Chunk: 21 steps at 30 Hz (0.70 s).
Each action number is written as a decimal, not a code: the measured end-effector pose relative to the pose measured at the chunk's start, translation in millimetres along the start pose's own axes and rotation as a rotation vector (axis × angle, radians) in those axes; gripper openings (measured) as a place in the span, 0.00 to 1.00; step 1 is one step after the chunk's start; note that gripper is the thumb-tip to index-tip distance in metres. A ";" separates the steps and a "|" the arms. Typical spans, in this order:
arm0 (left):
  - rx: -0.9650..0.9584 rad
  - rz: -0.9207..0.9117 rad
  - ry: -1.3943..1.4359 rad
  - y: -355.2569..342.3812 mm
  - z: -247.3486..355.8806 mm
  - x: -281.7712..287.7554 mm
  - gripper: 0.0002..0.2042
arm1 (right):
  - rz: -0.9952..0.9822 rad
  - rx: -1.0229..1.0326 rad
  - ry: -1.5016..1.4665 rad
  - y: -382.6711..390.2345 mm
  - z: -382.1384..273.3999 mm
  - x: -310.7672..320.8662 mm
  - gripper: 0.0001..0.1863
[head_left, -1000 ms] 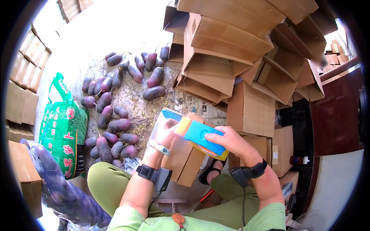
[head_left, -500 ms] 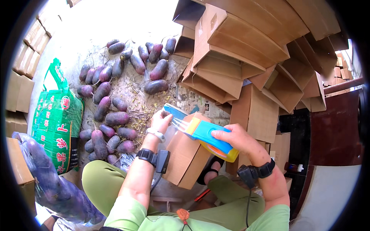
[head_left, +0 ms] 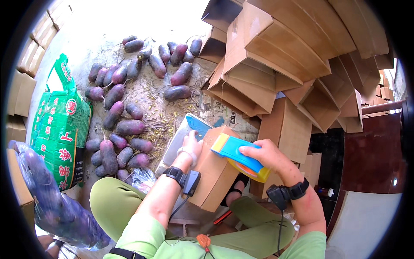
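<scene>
My right hand is wrapped around a blue and yellow tape dispenser, held over the right part of a closed brown carton between my legs. The dispenser's yellow end points left, above the carton's upper face. By the carton's far left edge is my left hand, its fingers partly stretched out and apart, with no object visible in them. Beneath and beyond that hand lies a flat grey and blue panel-like thing, partly covered by the hand and the carton.
Many dark purple radishes lie on the floor ahead and left. A green printed bag stands at left, above a clear plastic bag of radishes. Stacked open cartons crowd the far right. A white panel is at lower right.
My left hand has moved down and right, away from the dispenser's end, opening from a pinch. The clear strands between hand and dispenser no longer show. The dispenser has shifted slightly right.
</scene>
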<state>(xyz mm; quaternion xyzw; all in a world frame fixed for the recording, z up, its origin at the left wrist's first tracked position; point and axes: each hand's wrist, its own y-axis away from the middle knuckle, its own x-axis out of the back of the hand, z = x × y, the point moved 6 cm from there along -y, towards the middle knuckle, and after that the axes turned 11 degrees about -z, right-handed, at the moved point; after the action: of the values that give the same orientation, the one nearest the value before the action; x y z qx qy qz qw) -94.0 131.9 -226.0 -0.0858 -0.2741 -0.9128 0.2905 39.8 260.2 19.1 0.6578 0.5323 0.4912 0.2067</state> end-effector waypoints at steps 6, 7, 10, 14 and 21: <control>-0.132 -0.379 0.702 29.7 31.7 14.1 0.19 | 0.007 0.021 -0.049 2.1 3.2 1.9 0.27; -0.168 -0.403 0.639 36.9 38.2 9.0 0.20 | 0.005 0.020 -0.061 3.6 0.8 1.4 0.25; -0.216 -0.473 0.377 48.3 31.1 -7.7 0.24 | -0.026 0.046 -0.091 4.0 -6.3 0.0 0.24; -0.022 -0.526 -0.069 40.1 1.5 -0.6 0.24 | 0.002 0.057 -0.089 -1.3 0.0 0.3 0.24; -0.634 0.128 -0.312 169.2 128.2 38.1 0.14 | 0.036 0.090 -0.034 -13.5 14.0 4.2 0.32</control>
<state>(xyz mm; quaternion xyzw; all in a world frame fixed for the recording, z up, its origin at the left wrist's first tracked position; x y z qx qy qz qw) -27.8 68.9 -30.7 -0.3270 -0.0124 -0.9082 0.2609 45.0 272.2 4.1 0.6842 0.5383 0.4592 0.1769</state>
